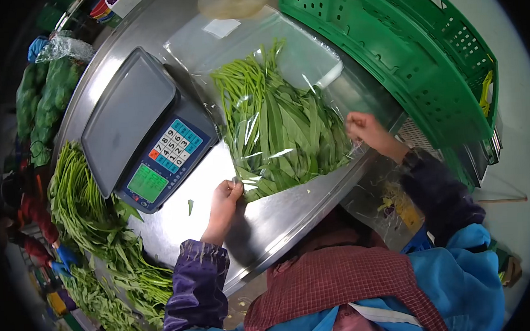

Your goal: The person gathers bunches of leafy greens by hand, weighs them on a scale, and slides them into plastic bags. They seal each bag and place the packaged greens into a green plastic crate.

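Note:
A clear plastic bag full of leafy green stalks (281, 128) lies flat on the steel table (280, 221), stems toward the far side and leaves nearer me. My left hand (224, 205) pinches the bag's near left corner between thumb and fingers. At the bag's right edge is my right hand (365, 130), its fingers closed on the plastic near the right corner. Left of the bag stands a grey digital scale (130, 118) with a lit green display, its platform bare. A small loose leaf (190, 206) rests beside the scale.
Green plastic crates (385, 51) line the far right side. Loose leafy bunches (93, 204) lie left of the scale. Net sacks of green produce (49, 99) are at the upper left. A co-worker's blue-gloved hands (65, 260) show at the far left.

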`<state>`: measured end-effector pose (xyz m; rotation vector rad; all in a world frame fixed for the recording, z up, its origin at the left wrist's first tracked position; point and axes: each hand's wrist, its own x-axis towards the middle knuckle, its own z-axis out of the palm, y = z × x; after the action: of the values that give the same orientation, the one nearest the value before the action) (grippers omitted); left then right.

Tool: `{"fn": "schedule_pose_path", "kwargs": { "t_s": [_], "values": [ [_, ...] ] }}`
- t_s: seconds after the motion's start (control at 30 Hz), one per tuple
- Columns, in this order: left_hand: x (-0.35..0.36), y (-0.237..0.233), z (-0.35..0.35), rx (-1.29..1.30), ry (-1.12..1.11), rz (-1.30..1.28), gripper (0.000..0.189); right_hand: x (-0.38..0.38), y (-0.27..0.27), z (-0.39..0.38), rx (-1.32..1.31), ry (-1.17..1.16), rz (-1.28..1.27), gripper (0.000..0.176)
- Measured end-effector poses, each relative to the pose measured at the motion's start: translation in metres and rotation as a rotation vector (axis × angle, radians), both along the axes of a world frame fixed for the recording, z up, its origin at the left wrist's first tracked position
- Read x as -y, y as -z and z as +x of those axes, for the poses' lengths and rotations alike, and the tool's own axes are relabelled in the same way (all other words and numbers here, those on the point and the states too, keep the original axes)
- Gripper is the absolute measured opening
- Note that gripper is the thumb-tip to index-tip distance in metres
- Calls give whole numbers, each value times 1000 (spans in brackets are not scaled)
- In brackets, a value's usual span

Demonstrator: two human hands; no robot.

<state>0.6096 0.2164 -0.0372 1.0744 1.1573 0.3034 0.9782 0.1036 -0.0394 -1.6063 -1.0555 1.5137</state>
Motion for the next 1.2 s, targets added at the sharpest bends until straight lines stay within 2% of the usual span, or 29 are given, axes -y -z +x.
{"fn": "schedule_pose_path", "kwargs": {
  "t_s": [0.07,0.1,0.17,0.23,0.27,0.3,0.33,0.37,0.4,0.47,0.5,0.53,0.57,0.6,0.63,0.67,0.73,0.77,0.8,0.87,0.9,0.93,0.97,1.0,1.03,1.07,1.13,1.2],
  "values": [
    [-3,1,-2,-10,-13,-25,14,-5,21,-3,350,189,59,18],
    [-5,5,-4,-29,12,-25,14,-5,22,-7,347,186,59,18],
    [-10,10,-6,-46,27,-21,14,-8,21,-18,819,74,56,22],
    [-17,13,-7,-408,274,419,20,-6,15,-30,890,143,162,26],
    [-18,16,-5,-406,271,422,20,-4,12,-35,960,215,263,30],
    [-18,18,0,-295,121,504,28,-3,12,-39,965,213,272,30],
    [-18,15,8,-180,-30,584,37,-3,16,-41,921,343,295,33],
    [-20,11,15,-160,-4,436,46,-2,20,-44,873,470,317,37],
    [-21,6,24,-169,-15,292,47,-3,23,-45,878,467,328,37],
    [-24,9,37,-128,-17,148,45,-5,23,-46,708,619,234,43],
    [-25,10,43,-29,-80,113,37,-10,14,-46,716,617,248,43],
    [-27,9,41,-18,-84,121,37,-13,3,-44,427,710,35,43],
    [-28,7,38,44,-65,-2,32,-16,-9,-43,131,785,-178,44],
    [-29,-1,37,105,-44,-123,28,-14,-26,-41,136,784,-166,44],
    [-26,-9,38,335,-191,-192,19,-10,-48,-38,-36,711,-111,44],
    [-26,-46,39,402,-239,-210,17,-8,-72,-37,-204,629,-59,44],
    [-24,-109,31,471,-362,-119,23,-5,-124,-46,-9,628,245,41],
    [-32,-122,14,799,-234,-275,28,-17,-167,-51,-301,398,380,39],
    [-38,-131,1,1120,-95,-433,33,-12,-141,-15,-1073,156,429,37],
    [-38,-159,13,1246,-165,-402,40,-41,-175,-25,-1081,-3,414,37],
    [-42,-148,12,1233,-246,-420,37,-41,-162,-22,-1081,-8,416,37],
    [-45,-123,11,1117,-298,-293,33,-42,-132,-17,-729,211,329,38],
    [-38,-107,15,790,-357,-105,32,-44,-104,-15,-372,414,236,40],
    [-27,-90,17,457,-408,75,33,-41,-83,-26,-162,473,151,42],
    [-19,-45,9,227,-333,271,39,-31,-62,-43,49,526,66,44],
    [-7,-11,0,-8,-251,460,47,-18,-38,-54,95,515,-4,45],
    [16,-12,1,74,-310,174,62,-8,-14,-72,117,431,-79,48],
    [27,-13,7,74,-313,-45,67,-18,-13,-86,89,353,-85,49]
  ]
}}
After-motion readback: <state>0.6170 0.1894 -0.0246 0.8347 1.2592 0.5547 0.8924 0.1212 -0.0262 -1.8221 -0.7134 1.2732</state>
